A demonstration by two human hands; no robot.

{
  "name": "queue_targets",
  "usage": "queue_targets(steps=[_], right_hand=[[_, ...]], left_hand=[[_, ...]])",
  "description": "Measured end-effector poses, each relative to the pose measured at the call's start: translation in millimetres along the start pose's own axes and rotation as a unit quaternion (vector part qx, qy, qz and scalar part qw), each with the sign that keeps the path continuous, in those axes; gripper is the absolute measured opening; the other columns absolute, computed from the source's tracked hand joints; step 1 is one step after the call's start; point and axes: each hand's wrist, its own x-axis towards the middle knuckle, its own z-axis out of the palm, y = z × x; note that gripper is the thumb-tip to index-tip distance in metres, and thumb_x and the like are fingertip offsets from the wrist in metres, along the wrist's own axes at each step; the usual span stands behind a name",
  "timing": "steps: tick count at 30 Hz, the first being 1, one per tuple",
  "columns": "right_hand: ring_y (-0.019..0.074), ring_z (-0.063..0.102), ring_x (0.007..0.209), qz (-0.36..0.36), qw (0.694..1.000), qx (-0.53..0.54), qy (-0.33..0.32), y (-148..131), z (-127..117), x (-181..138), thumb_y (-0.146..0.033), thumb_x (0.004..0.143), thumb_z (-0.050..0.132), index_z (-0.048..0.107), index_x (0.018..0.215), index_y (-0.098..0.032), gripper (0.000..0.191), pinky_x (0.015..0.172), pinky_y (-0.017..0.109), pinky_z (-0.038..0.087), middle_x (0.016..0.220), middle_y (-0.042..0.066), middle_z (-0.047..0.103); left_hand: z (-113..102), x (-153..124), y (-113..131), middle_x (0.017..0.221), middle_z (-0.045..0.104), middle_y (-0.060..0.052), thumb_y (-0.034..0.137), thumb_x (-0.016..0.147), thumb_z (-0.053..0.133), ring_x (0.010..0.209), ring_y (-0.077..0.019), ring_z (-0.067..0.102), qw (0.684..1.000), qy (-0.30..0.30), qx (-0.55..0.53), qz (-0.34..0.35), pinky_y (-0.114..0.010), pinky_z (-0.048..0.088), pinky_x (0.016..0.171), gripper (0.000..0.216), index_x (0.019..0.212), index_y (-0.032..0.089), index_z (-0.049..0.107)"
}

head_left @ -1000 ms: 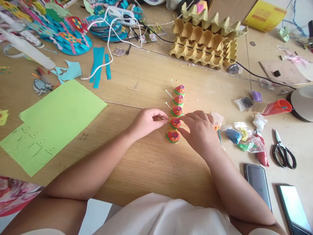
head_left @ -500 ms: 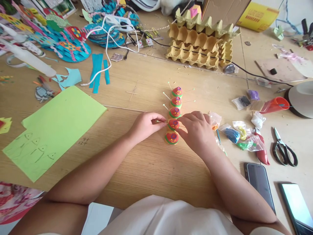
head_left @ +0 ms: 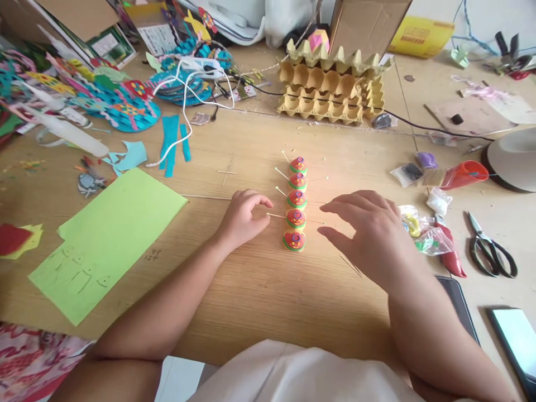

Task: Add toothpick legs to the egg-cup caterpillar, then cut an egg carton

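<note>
A row of several small red domes with green rims (head_left: 296,204) lies on the wooden table (head_left: 259,290), thin sticks poking out of their sides. My left hand (head_left: 242,216) rests just left of the row, its loosely curled fingers and thumb apart around the end of one stick (head_left: 275,215). My right hand (head_left: 371,231) hovers to the right of the row with fingers spread, holding nothing. More thin sticks (head_left: 350,266) lie beneath it.
Stacked egg cartons (head_left: 330,89) stand behind the row. A green sheet (head_left: 113,234) lies on the left, with blue paper strips (head_left: 170,145) and a white cable (head_left: 188,106) beyond. On the right are clay bags (head_left: 425,237), scissors (head_left: 492,254) and two phones (head_left: 517,340).
My right hand has let go of the domes and moved right, opening its fingers. My left hand's pinch on the stick has loosened. The view has tilted up a little.
</note>
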Motion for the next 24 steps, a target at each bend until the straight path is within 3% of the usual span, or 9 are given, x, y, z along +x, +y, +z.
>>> queue_targets(steps=[5, 10, 14, 17, 24], right_hand=[[0.0265, 0.067, 0.104, 0.001, 0.998, 0.032, -0.054, 11.2, -16.1, -28.3, -0.039, 0.093, 0.064, 0.073, 0.11, -0.025, 0.023, 0.086, 0.04, 0.05, 0.108, 0.005, 0.076], [0.0194, 0.07, 0.086, 0.077, 0.98, 0.111, -0.145, 7.3, 21.5, -43.4, -0.027, 0.096, 0.057, 0.074, 0.108, -0.025, 0.02, 0.072, 0.031, 0.051, 0.099, 0.003, 0.076], [0.0217, 0.067, 0.095, 0.077, 0.983, 0.131, -0.105, 8.0, 57.8, -36.5, -0.025, 0.095, 0.057, 0.074, 0.111, -0.021, 0.023, 0.083, 0.033, 0.05, 0.101, 0.006, 0.073], [0.0229, 0.066, 0.098, 0.085, 0.987, 0.12, -0.063, 13.2, 70.3, -26.6, -0.022, 0.093, 0.059, 0.075, 0.11, -0.019, 0.023, 0.086, 0.033, 0.048, 0.103, 0.008, 0.072], [0.0164, 0.063, 0.075, 0.15, 0.973, 0.147, -0.091, 18.6, 75.1, -4.9, -0.024, 0.089, 0.058, 0.077, 0.096, -0.019, 0.021, 0.067, 0.026, 0.041, 0.085, 0.004, 0.073]], left_hand=[[0.9, -2.0, -1.3, 0.095, 0.063, -0.003, 0.021, 0.075, 0.072, 0.102, -0.0248, 0.055, 0.998, -0.042, 0.053, 0.018, -0.041, 0.044, 0.095, 0.016, 0.091, 0.025, 0.073], [12.9, -7.2, 1.5, 0.096, 0.064, -0.005, 0.029, 0.08, 0.074, 0.1, -0.0246, 0.055, 0.996, -0.027, 0.079, 0.027, -0.04, 0.045, 0.093, 0.013, 0.092, 0.025, 0.076], [19.5, -9.6, 2.3, 0.096, 0.064, -0.005, 0.031, 0.083, 0.073, 0.099, -0.0236, 0.057, 0.997, -0.01, 0.07, 0.025, -0.04, 0.045, 0.094, 0.012, 0.093, 0.025, 0.076], [19.5, -9.0, 1.3, 0.092, 0.063, -0.004, 0.031, 0.083, 0.074, 0.098, -0.0228, 0.057, 0.998, 0.001, 0.059, 0.015, -0.039, 0.044, 0.093, 0.011, 0.092, 0.026, 0.078], [21.3, -3.2, -0.7, 0.088, 0.062, -0.003, 0.038, 0.083, 0.075, 0.095, -0.0226, 0.056, 0.996, 0.011, 0.087, 0.008, -0.038, 0.044, 0.092, 0.01, 0.087, 0.029, 0.08]])
